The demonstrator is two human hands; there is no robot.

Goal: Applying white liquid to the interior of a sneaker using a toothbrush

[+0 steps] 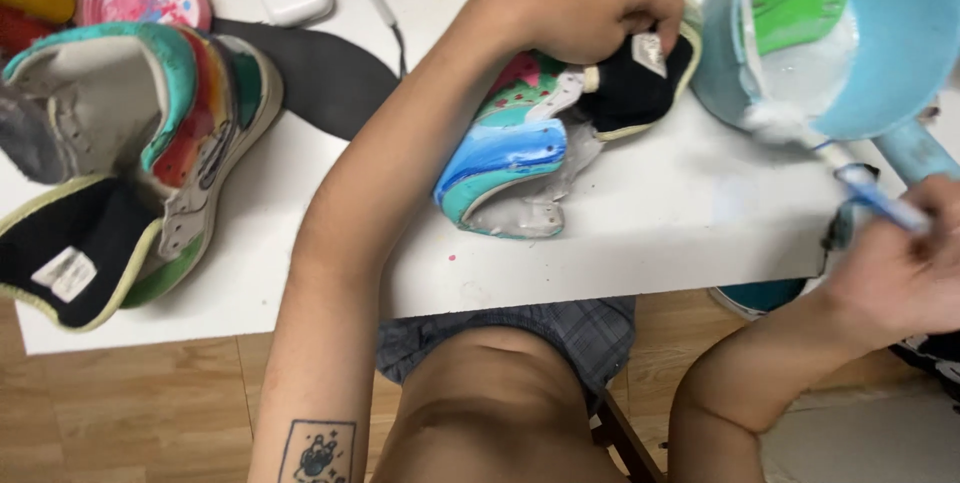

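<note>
The left hand (585, 8) is clamped over the collar of a painted high-top sneaker (530, 148), fingers curled tight around the black padded tongue, pinning the shoe on its side at the far middle of the white table (650, 213). Over on the right, the right hand (900, 273) pinches a blue-handled toothbrush (850, 178), its foamy bristles dipping at the rim of a light blue bucket (900, 33) of milky water. That sneaker looks light but floppy at the upper and stiff along the sole; the wet, glossy painted side looks slippery, so I'd say the padded collar is the surest place to hold it. Its mate, another painted sneaker (130, 163), lies at the left edge, well apart, with a black insole (310, 68) just beyond it.
</note>
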